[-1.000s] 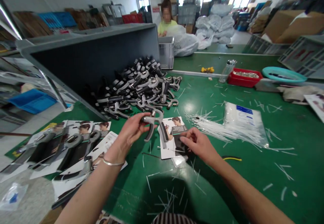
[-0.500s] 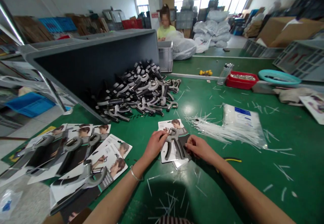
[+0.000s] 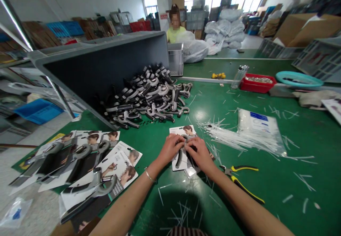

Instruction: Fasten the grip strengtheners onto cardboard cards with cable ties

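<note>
A grey-and-black hand grip strengthener [image 3: 179,159] lies on a printed backing card [image 3: 174,131] in front of me, its spring end mostly hidden by my fingers. My left hand [image 3: 172,149] is closed in a pinch at the grip's top. Opposite it, my right hand [image 3: 198,152] pinches at the same spot, covering the right handle; the fingertips of both hands nearly meet. Whatever thin piece they hold is too small to make out. White cable ties [image 3: 226,134] lie fanned out beyond my right hand, beside their plastic bag [image 3: 255,125].
A tipped grey crate [image 3: 101,44] spills several hand grips [image 3: 151,97]. Carded grips [image 3: 93,189] lie at left. Yellow-and-black cutting pliers [image 3: 239,179] rest right of my right forearm. Farther back are a red tray [image 3: 258,86], a clear bottle [image 3: 239,76] and a person [image 3: 174,30].
My right hand has moved left from the card's right edge to the grip's top, meeting my left hand there. The pliers, mostly covered by my forearm before, now show.
</note>
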Action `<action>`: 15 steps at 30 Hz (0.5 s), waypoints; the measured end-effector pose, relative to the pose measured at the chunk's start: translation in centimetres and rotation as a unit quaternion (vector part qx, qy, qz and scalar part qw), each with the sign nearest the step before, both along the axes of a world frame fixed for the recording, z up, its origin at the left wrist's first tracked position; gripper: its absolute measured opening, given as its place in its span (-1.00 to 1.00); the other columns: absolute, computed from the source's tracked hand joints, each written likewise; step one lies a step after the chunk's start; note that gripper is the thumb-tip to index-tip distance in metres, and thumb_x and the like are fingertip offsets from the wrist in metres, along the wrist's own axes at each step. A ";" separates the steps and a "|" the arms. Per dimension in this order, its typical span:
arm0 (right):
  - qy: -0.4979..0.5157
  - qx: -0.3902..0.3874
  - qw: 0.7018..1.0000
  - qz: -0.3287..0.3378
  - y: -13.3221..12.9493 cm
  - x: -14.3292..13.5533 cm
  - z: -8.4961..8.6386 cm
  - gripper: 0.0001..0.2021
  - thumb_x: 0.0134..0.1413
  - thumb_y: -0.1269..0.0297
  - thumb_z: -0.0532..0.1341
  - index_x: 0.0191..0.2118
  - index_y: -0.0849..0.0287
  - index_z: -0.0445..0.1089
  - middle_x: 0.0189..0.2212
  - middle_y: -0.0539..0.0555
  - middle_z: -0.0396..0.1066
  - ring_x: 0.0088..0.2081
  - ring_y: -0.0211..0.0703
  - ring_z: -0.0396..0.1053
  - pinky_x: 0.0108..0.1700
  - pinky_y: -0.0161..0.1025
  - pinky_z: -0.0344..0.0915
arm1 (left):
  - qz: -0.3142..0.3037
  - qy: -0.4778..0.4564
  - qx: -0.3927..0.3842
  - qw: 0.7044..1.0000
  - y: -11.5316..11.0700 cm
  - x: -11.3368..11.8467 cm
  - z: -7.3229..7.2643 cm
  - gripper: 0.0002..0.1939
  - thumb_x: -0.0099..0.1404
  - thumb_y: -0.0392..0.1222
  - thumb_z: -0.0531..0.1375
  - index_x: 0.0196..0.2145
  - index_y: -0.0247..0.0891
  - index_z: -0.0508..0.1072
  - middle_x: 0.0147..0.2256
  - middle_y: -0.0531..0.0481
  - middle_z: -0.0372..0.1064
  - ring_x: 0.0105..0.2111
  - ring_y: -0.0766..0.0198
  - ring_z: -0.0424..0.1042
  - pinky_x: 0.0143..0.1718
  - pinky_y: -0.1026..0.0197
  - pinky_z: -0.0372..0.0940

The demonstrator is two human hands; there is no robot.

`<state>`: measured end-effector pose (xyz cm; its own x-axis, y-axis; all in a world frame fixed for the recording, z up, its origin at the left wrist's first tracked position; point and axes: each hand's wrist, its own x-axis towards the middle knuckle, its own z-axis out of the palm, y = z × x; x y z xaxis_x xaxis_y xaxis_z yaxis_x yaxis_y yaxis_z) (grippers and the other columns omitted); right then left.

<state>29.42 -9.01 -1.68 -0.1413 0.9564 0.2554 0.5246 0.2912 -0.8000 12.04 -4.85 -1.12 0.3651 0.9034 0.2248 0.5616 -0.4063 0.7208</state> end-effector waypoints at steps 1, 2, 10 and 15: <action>0.005 -0.002 1.000 -0.018 0.1 0.0 -0.1 -0.87 0.21 0.22 0.21 -0.32 0.09 0.46 -0.14 0.10 0.41 0.00 -0.01 0.29 0.12 0.01 0.10 | 0.012 -0.011 -0.005 1.000 -0.2 0.0 -0.2 -0.92 0.28 -0.24 0.20 -0.30 -0.18 0.52 -0.26 0.00 0.51 -0.12 0.14 0.37 -0.02 0.09 0.17; 0.008 -0.008 1.000 -0.029 0.2 0.0 -0.2 -0.85 0.22 0.20 0.19 -0.33 0.09 0.47 -0.08 0.11 0.40 0.05 0.01 0.27 0.14 0.03 0.07 | 0.027 -0.020 -0.009 0.999 -0.3 0.0 -0.4 -0.92 0.29 -0.22 0.20 -0.30 -0.17 0.52 -0.26 0.00 0.51 -0.12 0.13 0.37 -0.01 0.09 0.17; -0.005 -0.032 0.999 -0.002 -0.2 0.0 -0.7 -0.81 0.19 0.19 0.19 -0.40 0.10 0.46 0.21 0.11 0.22 0.25 0.08 0.09 0.20 0.06 -0.02 | 0.024 -0.057 -0.005 0.998 -0.2 -0.1 -1.5 -0.93 0.26 -0.21 0.24 -0.30 -0.16 0.55 -0.21 -0.01 0.52 -0.09 0.14 0.36 0.05 0.07 0.13; -0.007 -0.037 0.999 0.007 0.2 -0.1 -0.8 -0.81 0.19 0.19 0.19 -0.39 0.11 0.46 0.16 0.14 0.26 0.25 0.08 0.10 0.21 0.09 -0.05 | 0.030 -0.070 -0.024 0.997 -0.3 -0.2 -1.4 -0.92 0.27 -0.17 0.25 -0.30 -0.16 0.55 -0.22 0.00 0.52 -0.09 0.14 0.36 0.05 0.08 0.13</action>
<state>29.35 -8.76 -2.49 -0.1583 0.9703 0.1829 0.5322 0.2399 -0.8119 11.88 -5.14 -2.52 0.2785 0.9337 0.2251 0.4766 -0.3378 0.8116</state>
